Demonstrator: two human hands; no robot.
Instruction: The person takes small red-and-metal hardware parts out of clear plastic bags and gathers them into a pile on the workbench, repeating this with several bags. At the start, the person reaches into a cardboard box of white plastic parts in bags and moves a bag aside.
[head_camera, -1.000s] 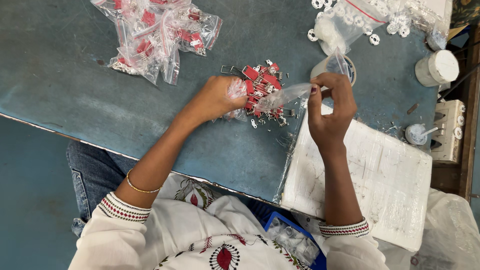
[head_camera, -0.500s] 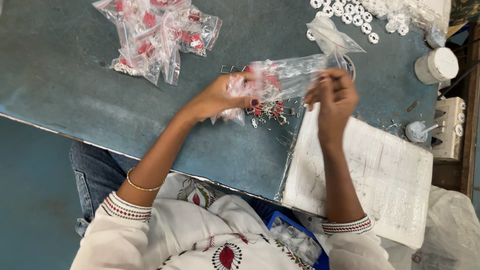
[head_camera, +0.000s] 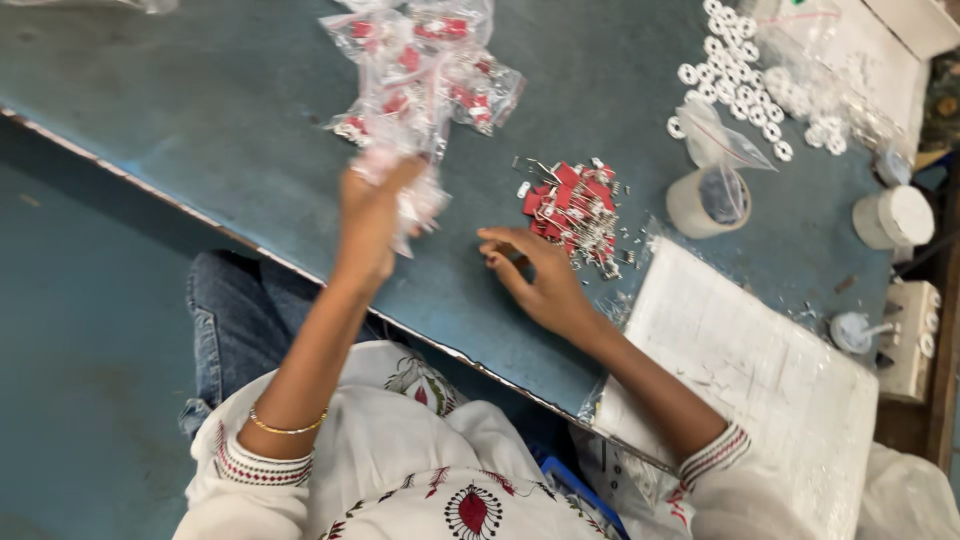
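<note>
Left hand (head_camera: 372, 215) grips a small clear filled bag (head_camera: 415, 200), blurred, beside the far heap of clear bags (head_camera: 425, 60). Right hand (head_camera: 535, 275), loosely open, touches loose red parts (head_camera: 575, 210).

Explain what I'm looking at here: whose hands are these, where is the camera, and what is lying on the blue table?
There is no machine: a person works with two bare hands, filmed by a camera worn on the head, looking down. The left hand has its grip closed on a small clear plastic bag beside the heap of clear bags holding red parts. The right hand is open and holds nothing; its fingertips lie next to the loose pile of small red parts with metal legs. On the worn blue tabletop also lie small white rings, a white roll with a clear bag in it, and a white paper-covered board.
</note>
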